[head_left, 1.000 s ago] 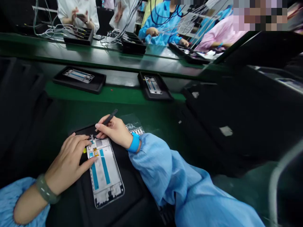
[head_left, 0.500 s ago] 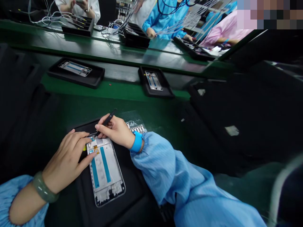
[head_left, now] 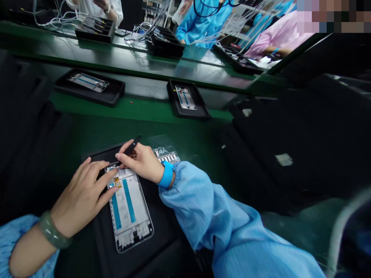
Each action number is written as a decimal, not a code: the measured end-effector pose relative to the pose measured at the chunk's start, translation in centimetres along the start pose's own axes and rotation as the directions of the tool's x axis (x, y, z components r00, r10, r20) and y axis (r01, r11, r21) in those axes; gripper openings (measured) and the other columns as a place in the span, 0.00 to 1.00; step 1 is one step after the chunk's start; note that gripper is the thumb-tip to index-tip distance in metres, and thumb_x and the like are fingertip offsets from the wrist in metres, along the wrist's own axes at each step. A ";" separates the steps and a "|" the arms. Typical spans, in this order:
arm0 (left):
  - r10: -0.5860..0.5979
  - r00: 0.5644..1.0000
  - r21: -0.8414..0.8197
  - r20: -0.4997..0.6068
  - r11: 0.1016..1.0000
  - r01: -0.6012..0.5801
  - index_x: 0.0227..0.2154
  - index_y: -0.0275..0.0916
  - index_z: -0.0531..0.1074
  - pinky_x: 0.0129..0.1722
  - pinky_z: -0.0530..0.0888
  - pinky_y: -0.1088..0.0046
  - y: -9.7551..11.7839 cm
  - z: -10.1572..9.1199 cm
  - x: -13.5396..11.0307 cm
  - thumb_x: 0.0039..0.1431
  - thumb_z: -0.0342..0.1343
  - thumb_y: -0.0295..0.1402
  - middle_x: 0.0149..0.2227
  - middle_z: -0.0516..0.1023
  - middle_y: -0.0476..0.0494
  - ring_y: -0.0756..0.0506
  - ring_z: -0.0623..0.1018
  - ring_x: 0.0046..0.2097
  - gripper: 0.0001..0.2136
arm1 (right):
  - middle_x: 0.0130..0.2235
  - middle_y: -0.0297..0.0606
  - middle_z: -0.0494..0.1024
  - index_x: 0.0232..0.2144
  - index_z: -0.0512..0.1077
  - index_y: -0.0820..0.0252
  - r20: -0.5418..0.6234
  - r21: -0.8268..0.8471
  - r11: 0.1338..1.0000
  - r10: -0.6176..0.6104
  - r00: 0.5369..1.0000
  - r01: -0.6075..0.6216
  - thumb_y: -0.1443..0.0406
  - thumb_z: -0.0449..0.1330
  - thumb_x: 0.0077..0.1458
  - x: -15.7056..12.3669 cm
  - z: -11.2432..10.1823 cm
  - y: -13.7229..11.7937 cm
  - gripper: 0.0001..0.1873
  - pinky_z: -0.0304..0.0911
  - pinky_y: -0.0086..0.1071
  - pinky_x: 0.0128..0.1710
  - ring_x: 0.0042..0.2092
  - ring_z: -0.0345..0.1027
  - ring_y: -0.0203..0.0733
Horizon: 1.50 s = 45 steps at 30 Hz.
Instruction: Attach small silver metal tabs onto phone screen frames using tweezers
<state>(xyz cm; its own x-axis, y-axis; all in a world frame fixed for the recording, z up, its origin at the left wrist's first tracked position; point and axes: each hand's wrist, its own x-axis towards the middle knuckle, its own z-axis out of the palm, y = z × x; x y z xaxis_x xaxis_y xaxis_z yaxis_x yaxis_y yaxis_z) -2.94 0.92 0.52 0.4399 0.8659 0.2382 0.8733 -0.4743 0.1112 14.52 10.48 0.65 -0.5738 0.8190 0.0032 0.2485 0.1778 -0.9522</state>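
Observation:
A silver phone frame (head_left: 131, 204) with blue strips and a small orange flex piece near its top lies on a black tray (head_left: 165, 235). My left hand (head_left: 84, 189) rests at the frame's upper left with fingers apart, fingertips touching its top part. Black tweezers (head_left: 133, 143) are pinched in my right hand (head_left: 142, 160) at the frame's top edge; their tips are hidden behind my fingers. Just beyond my right wrist lies a clear sheet (head_left: 166, 152) with rows of small pale parts.
Two black trays with phone frames, one tray at left (head_left: 116, 98) and another at right (head_left: 204, 110), sit on the green line ahead. Dark stacked trays (head_left: 266, 146) stand at right. Across the line are cable-filled black boxes (head_left: 95, 31) and several people in work clothes.
The two trays ahead have slid slightly left. My left index finger has moved right, closer to my right fingertips. The phone frame stays in place, and the tweezers are still held.

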 end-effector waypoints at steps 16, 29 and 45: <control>-0.067 0.997 0.074 -0.025 0.995 0.068 0.52 0.35 0.63 0.58 0.57 0.50 0.9 0.3 -0.1 0.58 0.48 0.37 0.48 0.69 0.36 0.40 0.68 0.52 0.20 | 0.32 0.35 0.73 0.35 0.63 0.60 -0.063 0.036 0.992 -0.115 0.991 0.118 0.61 0.55 0.54 0.6 0.0 0.4 0.09 0.69 0.32 0.36 0.34 0.72 0.36; -0.064 0.998 0.065 -0.025 0.996 0.066 0.53 0.36 0.61 0.58 0.57 0.48 0.9 0.4 -0.1 0.59 0.48 0.37 0.49 0.68 0.36 0.39 0.68 0.52 0.20 | 0.31 0.33 0.72 0.33 0.64 0.60 -0.013 -0.229 0.955 -0.196 0.981 0.188 0.65 0.54 0.53 0.3 0.2 -0.7 0.05 0.66 0.28 0.35 0.32 0.69 0.33; -0.081 0.996 0.050 -0.022 0.995 0.082 0.51 0.38 0.63 0.57 0.58 0.48 0.9 0.6 -0.2 0.59 0.46 0.39 0.48 0.68 0.37 0.39 0.68 0.52 0.18 | 0.30 0.32 0.71 0.33 0.65 0.60 0.199 -0.423 0.833 -0.299 0.933 0.357 0.68 0.53 0.53 1.5 -0.5 -2.2 0.04 0.60 0.25 0.32 0.30 0.66 0.32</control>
<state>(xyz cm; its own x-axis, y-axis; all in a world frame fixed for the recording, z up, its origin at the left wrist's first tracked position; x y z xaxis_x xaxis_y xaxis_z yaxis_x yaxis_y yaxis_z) -2.09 0.43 0.05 0.3633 0.8976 0.2494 0.9157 -0.3934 0.0818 13.51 11.54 2.86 -0.7650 0.6029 0.2266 0.3322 0.6708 -0.6631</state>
